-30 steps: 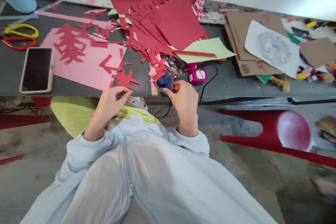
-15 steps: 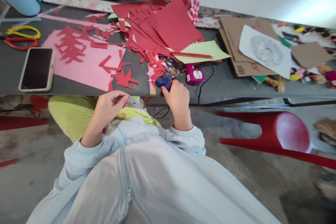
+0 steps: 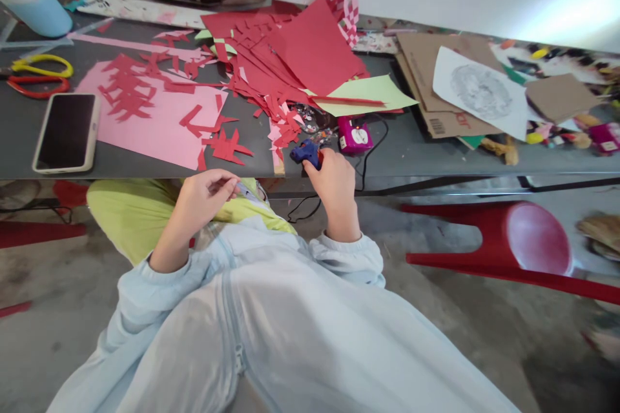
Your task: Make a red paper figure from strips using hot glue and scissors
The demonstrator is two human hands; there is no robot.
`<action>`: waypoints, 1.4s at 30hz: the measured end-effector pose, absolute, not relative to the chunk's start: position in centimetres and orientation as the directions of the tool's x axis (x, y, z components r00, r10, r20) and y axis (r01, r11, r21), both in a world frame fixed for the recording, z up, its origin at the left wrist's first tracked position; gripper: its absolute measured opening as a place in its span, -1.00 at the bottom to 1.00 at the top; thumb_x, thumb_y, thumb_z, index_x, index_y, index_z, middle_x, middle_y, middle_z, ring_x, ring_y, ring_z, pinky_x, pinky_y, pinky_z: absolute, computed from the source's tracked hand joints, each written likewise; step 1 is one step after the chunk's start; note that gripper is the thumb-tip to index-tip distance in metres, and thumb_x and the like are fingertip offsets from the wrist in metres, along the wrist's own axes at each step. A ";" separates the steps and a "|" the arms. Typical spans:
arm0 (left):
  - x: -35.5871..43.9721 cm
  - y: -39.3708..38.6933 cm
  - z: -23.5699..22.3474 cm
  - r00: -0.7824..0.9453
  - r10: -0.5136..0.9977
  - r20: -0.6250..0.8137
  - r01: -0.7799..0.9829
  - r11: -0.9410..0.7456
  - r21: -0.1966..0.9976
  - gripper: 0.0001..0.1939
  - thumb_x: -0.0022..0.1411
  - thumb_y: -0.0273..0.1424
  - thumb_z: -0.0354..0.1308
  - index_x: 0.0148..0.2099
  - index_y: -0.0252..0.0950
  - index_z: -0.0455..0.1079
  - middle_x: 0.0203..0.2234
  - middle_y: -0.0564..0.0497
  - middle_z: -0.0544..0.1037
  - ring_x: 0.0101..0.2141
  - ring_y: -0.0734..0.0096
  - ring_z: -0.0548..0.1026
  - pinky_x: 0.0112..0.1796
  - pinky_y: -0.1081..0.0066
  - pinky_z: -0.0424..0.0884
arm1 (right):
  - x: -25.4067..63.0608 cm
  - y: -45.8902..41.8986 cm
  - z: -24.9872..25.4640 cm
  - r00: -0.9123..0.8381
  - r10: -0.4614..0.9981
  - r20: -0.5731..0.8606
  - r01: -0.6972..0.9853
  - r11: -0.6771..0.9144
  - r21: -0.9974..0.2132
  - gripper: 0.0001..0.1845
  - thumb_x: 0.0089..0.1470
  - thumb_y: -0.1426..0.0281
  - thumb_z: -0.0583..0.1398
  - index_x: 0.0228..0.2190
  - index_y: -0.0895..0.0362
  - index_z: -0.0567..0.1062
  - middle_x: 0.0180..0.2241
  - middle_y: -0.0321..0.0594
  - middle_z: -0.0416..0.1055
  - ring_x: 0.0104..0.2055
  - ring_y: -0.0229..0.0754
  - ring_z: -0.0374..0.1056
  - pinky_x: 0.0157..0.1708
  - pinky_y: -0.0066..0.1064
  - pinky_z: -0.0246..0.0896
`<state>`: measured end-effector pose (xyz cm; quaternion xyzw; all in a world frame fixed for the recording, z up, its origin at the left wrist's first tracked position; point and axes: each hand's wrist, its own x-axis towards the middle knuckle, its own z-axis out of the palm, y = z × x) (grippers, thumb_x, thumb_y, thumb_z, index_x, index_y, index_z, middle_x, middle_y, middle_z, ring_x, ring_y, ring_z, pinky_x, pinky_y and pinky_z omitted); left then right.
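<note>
My right hand (image 3: 334,182) is closed around a small dark blue glue gun (image 3: 306,152) at the table's front edge. A purple box (image 3: 354,135) stands just beyond that hand, with a black cord (image 3: 372,153) running past it. Small shiny bits (image 3: 314,119) and red paper scraps (image 3: 285,121) lie close to the gun. My left hand (image 3: 207,196) hovers over my lap, thumb and fingers pinched together; what they hold, if anything, I cannot make out. Nearest to it on the table are a pink paper sheet (image 3: 169,145) and spiky red paper cutouts (image 3: 227,146).
A phone (image 3: 66,132) and yellow-and-red-handled scissors (image 3: 43,76) lie at the left. Red sheets (image 3: 322,45) pile up at the middle, beside pale green paper (image 3: 382,93). Cardboard (image 3: 416,71) and a printed drawing (image 3: 479,91) are at the right. A red stool (image 3: 489,239) stands below.
My right hand has shifted slightly right and down with the glue gun. My left hand stays nearly where it was, still pinched. The view has moved a little.
</note>
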<state>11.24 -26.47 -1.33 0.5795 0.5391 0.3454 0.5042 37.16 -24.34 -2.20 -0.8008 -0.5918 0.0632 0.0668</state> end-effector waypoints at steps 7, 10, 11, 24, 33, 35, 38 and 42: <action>10.4 -25.8 -2.4 0.060 0.998 -0.015 0.548 -0.021 0.836 -0.73 0.22 -0.21 0.12 -0.21 -0.23 0.57 -0.40 0.01 0.66 -0.35 0.35 0.60 -0.24 0.42 0.45 | 37.9 -25.2 -1.8 0.265 0.956 0.124 0.893 -0.195 -0.406 -0.59 0.24 0.21 0.10 0.00 0.20 0.44 -0.05 0.11 0.51 0.00 0.09 0.41 0.01 -0.12 0.25; 10.3 -25.4 -2.2 0.012 0.999 0.043 0.703 -0.039 0.710 -0.77 0.22 -0.28 0.12 -0.19 -0.20 0.58 -0.37 0.02 0.68 -0.34 0.32 0.60 -0.24 0.41 0.41 | 38.6 -25.6 -1.5 0.288 0.944 0.160 0.802 -0.146 -0.579 -0.54 0.22 0.14 0.09 0.02 0.16 0.42 -0.05 0.05 0.52 -0.05 0.03 0.44 -0.02 -0.13 0.31; 10.3 -25.3 -2.2 0.007 0.998 0.058 0.735 -0.044 0.676 -0.77 0.22 -0.29 0.11 -0.19 -0.19 0.58 -0.35 0.02 0.68 -0.33 0.31 0.59 -0.25 0.40 0.39 | 38.8 -25.8 -1.5 0.294 0.940 0.170 0.755 -0.120 -0.644 -0.50 0.20 0.11 0.10 0.04 0.15 0.40 -0.06 0.04 0.52 -0.09 0.02 0.45 -0.05 -0.13 0.34; 10.9 -26.1 -4.3 0.205 0.919 0.336 0.867 -0.330 0.373 -0.71 0.40 -0.40 -0.04 -0.02 -0.28 0.51 -0.22 -0.13 0.57 -0.17 0.19 0.48 -0.06 0.24 0.38 | 36.9 -28.4 -1.4 0.183 0.975 -0.128 0.224 -0.168 -0.960 -0.38 0.22 -0.10 -0.08 0.05 -0.02 0.43 -0.21 -0.08 0.48 -0.28 -0.03 0.48 -0.44 -0.24 0.33; 11.1 -26.8 -5.4 0.262 0.848 0.460 0.882 -0.404 0.243 -0.75 0.33 -0.49 0.08 -0.01 -0.30 0.51 -0.17 -0.14 0.60 -0.15 0.20 0.49 -0.08 0.18 0.43 | 35.7 -26.4 -3.3 0.054 0.993 -0.102 -0.185 -0.091 -0.979 -0.66 0.06 0.05 0.31 -0.35 0.05 0.46 -0.55 -0.38 0.23 -0.61 -0.36 0.07 -0.60 -0.42 0.08; 11.2 -26.7 -5.5 0.253 0.850 0.462 0.887 -0.395 0.240 -0.74 0.32 -0.50 0.08 -0.01 -0.28 0.51 -0.16 -0.12 0.61 -0.15 0.20 0.51 -0.08 0.17 0.45 | 35.7 -25.8 -3.6 0.026 0.993 -0.112 -0.199 -0.104 -0.974 -0.68 0.04 0.15 0.35 -0.47 0.07 0.40 -0.59 -0.39 0.21 -0.61 -0.38 0.06 -0.61 -0.45 0.03; 11.4 -26.5 -5.5 0.264 0.859 0.439 0.881 -0.400 0.253 -0.68 0.32 -0.52 0.05 0.05 -0.27 0.50 -0.10 -0.12 0.62 -0.05 0.18 0.54 0.00 0.15 0.46 | 35.6 -24.8 -3.6 0.001 0.990 -0.142 -0.186 -0.139 -0.973 -0.71 0.05 0.19 0.35 -0.48 0.08 0.41 -0.60 -0.40 0.22 -0.62 -0.38 0.06 -0.61 -0.46 0.01; 11.7 -26.3 -5.3 0.289 0.880 0.376 0.867 -0.407 0.287 -0.56 0.33 -0.54 -0.02 0.20 -0.29 0.42 0.04 -0.14 0.58 0.13 0.15 0.49 0.13 0.13 0.41 | 35.2 -23.5 -3.5 -0.025 0.988 -0.151 -0.165 -0.153 -0.974 -0.71 0.05 0.16 0.35 -0.26 0.07 0.50 -0.59 -0.41 0.25 -0.62 -0.38 0.09 -0.61 -0.45 0.05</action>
